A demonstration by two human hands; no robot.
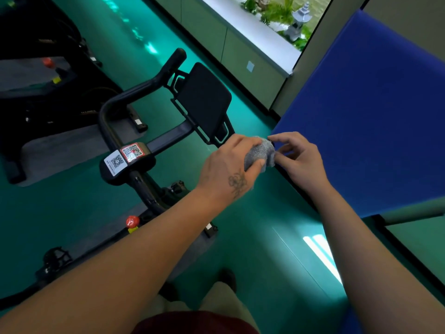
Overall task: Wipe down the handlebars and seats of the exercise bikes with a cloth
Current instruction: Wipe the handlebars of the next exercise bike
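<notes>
A grey cloth (261,153) is bunched around the near right end of the black handlebar (134,92) of an exercise bike. My left hand (228,165) grips the cloth from the left, fingers wrapped over it. My right hand (299,156) pinches the cloth's right edge with thumb and fingertips. The bar's right end is hidden under the cloth and my left hand. The black screen (204,100) stands just beyond my hands. The bike's seat is not in view.
A blue padded panel (373,104) stands close on the right, almost touching my right hand. A second bike and a treadmill (36,75) fill the upper left. Red knob (132,221) and pedal (56,257) sit low on the frame. Green floor lies around.
</notes>
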